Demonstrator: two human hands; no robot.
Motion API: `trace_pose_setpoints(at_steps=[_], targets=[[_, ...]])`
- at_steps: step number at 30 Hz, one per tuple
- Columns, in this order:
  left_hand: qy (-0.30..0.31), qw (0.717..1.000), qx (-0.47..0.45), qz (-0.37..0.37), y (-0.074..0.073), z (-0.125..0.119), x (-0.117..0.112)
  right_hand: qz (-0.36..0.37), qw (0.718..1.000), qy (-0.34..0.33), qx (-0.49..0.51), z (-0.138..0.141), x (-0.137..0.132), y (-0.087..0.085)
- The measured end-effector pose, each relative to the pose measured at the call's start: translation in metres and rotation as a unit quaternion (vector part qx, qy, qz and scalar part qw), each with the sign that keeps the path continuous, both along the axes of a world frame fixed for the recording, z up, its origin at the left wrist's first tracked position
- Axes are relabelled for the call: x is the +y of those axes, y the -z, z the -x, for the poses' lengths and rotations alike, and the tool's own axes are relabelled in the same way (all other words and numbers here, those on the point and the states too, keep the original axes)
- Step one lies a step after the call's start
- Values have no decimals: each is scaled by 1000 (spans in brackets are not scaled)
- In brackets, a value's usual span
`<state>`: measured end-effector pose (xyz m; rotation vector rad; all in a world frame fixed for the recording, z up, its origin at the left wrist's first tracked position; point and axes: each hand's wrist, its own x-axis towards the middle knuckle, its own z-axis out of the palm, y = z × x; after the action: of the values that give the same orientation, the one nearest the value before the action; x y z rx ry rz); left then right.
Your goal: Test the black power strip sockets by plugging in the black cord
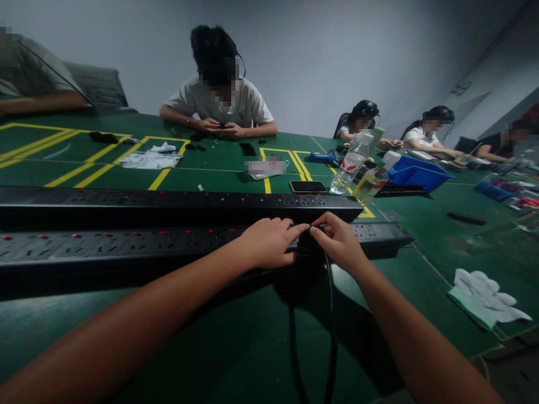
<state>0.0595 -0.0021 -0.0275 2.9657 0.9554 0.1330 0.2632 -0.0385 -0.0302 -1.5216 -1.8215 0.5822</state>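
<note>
Two long black power strips with rows of sockets and small red parts lie across the table, a far strip [189,197] and a near strip [160,247]. My left hand [269,241] is closed over the near strip towards its right end, thumb on the near side, index finger stretched to the right. Against that fingertip, my right hand [337,241] pinches thumb and forefinger at the upper end of a black cable [331,303]. Whatever small part sits between the fingertips is dark and mostly hidden. The cable hangs down towards me.
Behind the strips stand a phone [307,187], a water bottle [348,165], a bottle of yellow liquid [373,182] and a blue bin [419,173]. White gloves [484,292] lie at right, more gloves [151,157] at left. A co-worker [219,101] sits opposite; several others sit around.
</note>
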Motion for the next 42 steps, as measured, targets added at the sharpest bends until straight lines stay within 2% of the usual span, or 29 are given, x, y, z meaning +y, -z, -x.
trace_pose_setpoints(at_steps=[7, 42], targets=[[-2, 1000, 2, -8, 2, 0, 0, -2, 1000, 1, 4, -1, 1, 4], [-2, 1000, -7, -17, 4, 0, 1, -2, 1000, 4, 6, 1, 0, 1]])
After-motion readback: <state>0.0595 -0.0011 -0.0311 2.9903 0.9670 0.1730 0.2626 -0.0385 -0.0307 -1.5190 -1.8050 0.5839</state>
